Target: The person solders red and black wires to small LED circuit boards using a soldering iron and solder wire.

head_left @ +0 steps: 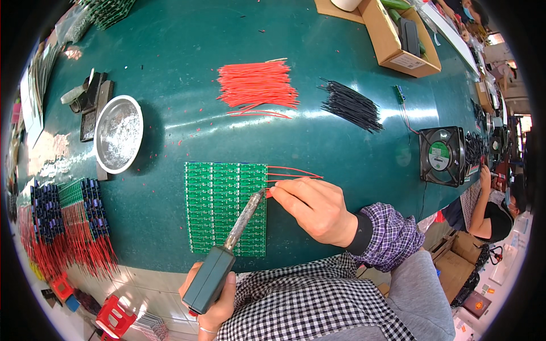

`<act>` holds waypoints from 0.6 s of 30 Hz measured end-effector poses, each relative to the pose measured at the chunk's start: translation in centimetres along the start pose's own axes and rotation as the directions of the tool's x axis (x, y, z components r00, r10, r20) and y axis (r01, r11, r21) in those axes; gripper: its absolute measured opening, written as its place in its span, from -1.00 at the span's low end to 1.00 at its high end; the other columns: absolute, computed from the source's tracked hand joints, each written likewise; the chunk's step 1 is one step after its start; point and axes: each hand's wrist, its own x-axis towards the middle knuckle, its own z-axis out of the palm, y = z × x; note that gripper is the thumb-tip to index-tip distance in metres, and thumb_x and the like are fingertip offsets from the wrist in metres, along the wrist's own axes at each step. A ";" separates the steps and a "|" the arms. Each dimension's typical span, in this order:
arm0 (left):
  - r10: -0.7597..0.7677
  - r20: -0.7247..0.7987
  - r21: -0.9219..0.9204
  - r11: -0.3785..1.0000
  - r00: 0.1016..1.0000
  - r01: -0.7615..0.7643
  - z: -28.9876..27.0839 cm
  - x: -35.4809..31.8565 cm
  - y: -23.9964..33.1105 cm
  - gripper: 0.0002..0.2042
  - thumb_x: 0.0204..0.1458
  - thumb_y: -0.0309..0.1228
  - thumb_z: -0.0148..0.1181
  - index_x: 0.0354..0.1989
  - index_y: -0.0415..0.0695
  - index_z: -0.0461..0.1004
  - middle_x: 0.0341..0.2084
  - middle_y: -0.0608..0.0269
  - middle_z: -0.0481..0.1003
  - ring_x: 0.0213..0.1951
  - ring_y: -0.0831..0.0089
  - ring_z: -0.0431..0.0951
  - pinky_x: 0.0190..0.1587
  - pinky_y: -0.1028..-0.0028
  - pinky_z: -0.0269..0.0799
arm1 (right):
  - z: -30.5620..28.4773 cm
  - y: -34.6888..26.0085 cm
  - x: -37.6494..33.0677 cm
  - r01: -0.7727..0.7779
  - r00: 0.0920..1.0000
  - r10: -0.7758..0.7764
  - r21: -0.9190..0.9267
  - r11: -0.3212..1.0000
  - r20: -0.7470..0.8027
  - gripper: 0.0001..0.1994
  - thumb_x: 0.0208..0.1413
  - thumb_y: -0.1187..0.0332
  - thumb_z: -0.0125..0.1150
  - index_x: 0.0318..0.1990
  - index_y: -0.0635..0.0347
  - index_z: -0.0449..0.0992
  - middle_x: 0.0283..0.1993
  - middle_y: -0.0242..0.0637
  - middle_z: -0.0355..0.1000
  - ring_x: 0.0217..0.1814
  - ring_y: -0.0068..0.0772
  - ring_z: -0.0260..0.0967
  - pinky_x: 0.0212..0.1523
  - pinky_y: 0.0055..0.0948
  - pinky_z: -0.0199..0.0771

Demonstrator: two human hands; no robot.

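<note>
My left hand (215, 298) is wrapped round the dark green handle of a soldering iron (211, 278). The iron slants up and to the right, its tip at the right edge of a green circuit board panel (226, 210). Beside that tip, my right hand (318, 209) pinches a red wire (269, 193) against the panel's edge; its fingers partly hide the wire. Just above, a few red wires (296, 169) stick out to the right from the same edge. The panel lies flat on the green table (153, 221), divided into many small identical boards.
Beyond the panel lie a pile of red wires (256, 85) and a bundle of black wires (351, 106). A white bowl (119, 134) leans on a stand at left, above wired boards (65, 221). At right are a fan (441, 156), a cardboard box (406, 54) and another person (493, 210).
</note>
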 end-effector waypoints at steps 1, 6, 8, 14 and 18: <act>0.010 -0.007 0.000 1.000 1.000 -0.010 0.0 0.0 0.0 -0.78 -0.21 -0.56 0.39 -0.33 -0.28 0.56 -0.46 0.07 0.54 -0.51 0.27 0.54 -0.46 0.39 0.43 | 0.0 0.0 0.0 -0.003 1.000 0.003 -0.005 1.000 0.005 -0.75 -0.13 0.53 0.27 -0.21 0.37 0.57 -0.24 -0.21 0.50 -0.34 -0.35 0.51 -0.35 -0.46 0.56; -0.014 0.005 0.041 0.999 1.000 0.014 -0.7 -0.6 -0.3 -0.79 -0.20 -0.55 0.38 -0.34 -0.28 0.56 -0.47 0.10 0.52 -0.53 0.29 0.51 -0.48 0.41 0.40 | 0.0 0.0 0.0 0.004 1.000 -0.004 -0.011 1.000 -0.005 -0.75 -0.12 0.53 0.27 -0.21 0.37 0.57 -0.24 -0.22 0.50 -0.35 -0.36 0.51 -0.36 -0.46 0.56; -0.026 -0.037 -0.039 0.999 0.999 0.024 -0.7 -0.9 -0.4 -0.79 -0.20 -0.53 0.38 -0.33 -0.28 0.56 -0.47 0.10 0.51 -0.53 0.31 0.50 -0.48 0.42 0.38 | 0.0 0.0 0.1 0.008 1.000 -0.008 -0.014 1.000 -0.001 -0.75 -0.12 0.53 0.27 -0.21 0.37 0.57 -0.24 -0.23 0.50 -0.35 -0.36 0.51 -0.36 -0.46 0.56; -0.017 -0.031 -0.016 1.000 0.999 0.016 -0.7 -0.8 -0.3 -0.74 -0.19 -0.50 0.39 -0.27 -0.28 0.56 -0.44 0.09 0.52 -0.51 0.31 0.51 -0.45 0.43 0.40 | 0.2 -0.2 0.0 -0.010 1.000 0.009 -0.023 1.000 -0.030 -0.75 -0.16 0.51 0.29 -0.24 0.34 0.60 -0.27 -0.23 0.53 -0.35 -0.33 0.55 -0.38 -0.45 0.58; -0.022 -0.055 0.010 1.000 0.998 0.022 -0.6 -1.0 -0.1 -0.74 -0.18 -0.48 0.40 -0.28 -0.28 0.57 -0.44 0.09 0.53 -0.50 0.30 0.53 -0.43 0.42 0.42 | 0.2 -0.2 0.0 -0.014 1.000 0.013 -0.033 0.999 -0.028 -0.76 -0.17 0.54 0.29 -0.24 0.34 0.60 -0.28 -0.22 0.53 -0.35 -0.32 0.55 -0.39 -0.46 0.57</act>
